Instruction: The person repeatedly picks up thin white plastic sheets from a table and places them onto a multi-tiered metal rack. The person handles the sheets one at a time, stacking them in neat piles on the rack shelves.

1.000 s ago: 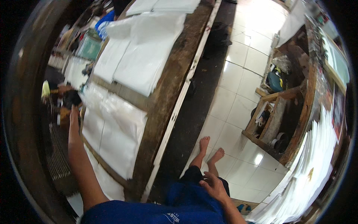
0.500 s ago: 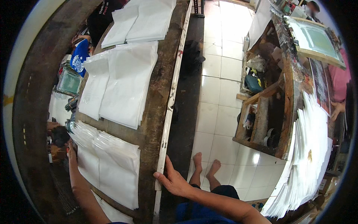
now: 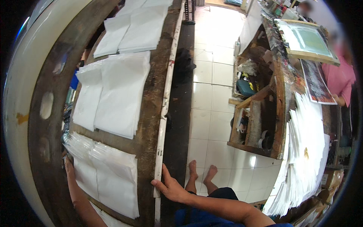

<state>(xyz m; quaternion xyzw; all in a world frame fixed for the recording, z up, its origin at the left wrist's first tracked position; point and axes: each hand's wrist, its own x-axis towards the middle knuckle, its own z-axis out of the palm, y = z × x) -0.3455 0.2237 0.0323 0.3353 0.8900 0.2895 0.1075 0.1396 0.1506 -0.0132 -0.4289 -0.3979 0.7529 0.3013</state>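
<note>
Resting on the white edge strip (image 3: pixel 162 126) of the long brown table (image 3: pixel 145 159), our right hand (image 3: pixel 173 188) lies with its thumb and forefinger apart, the thumb on top of the strip; it holds no sheet. Our left hand (image 3: pixel 68 163) is at the left side of the table, just beside the near stack of white sheets (image 3: pixel 117 189). It is mostly hidden, so we cannot tell whether its fingers are wide, narrow or closed on something.

The near stack lies flat on the table between our two hands, in two overlapping piles. Beyond it lie the middle stack (image 3: pixel 123 90) and the far stack (image 3: pixel 143 32), each laid in the same paired way, and at the near end part of one more pile (image 3: pixel 101 212) shows.

Judging by how they lie, the setting-out looks done along the part of the table that we see, and no sheet is visibly raised. The near stack seems the least finished: its far ends are ruffled and fanned, while the middle and far stacks lie smoother. Squaring those ends appears to be left. What remains at the hidden left side we cannot tell.
</note>
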